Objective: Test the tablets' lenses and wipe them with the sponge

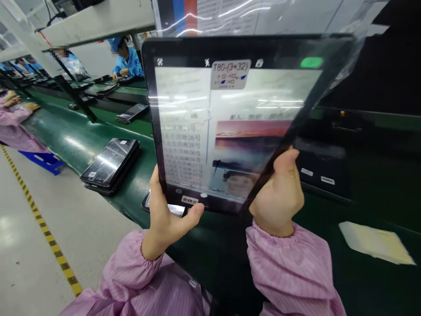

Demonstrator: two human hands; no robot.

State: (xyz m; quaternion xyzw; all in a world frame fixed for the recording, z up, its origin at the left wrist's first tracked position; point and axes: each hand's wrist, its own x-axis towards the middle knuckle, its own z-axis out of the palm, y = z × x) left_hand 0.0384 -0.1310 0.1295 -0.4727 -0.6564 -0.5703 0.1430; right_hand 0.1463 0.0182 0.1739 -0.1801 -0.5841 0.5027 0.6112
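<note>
I hold a black tablet [230, 118] upright in front of me, its lit screen showing text and pictures, a label stuck near its top. My left hand [167, 210] grips the tablet's lower left corner, thumb across the bottom bezel by a barcode sticker. My right hand [279, 193] is closed around the lower right edge, where a clear film [342, 66] peels away from the screen toward the upper right. Both sleeves are pink.
A green conveyor belt [85, 140] runs from left to right below the tablet, carrying a stack of tablets [110, 164] and more devices [133, 113] farther back. A pale pad [375, 241] lies at right. Other workers in blue [128, 61] and pink [13, 118] sit along the line.
</note>
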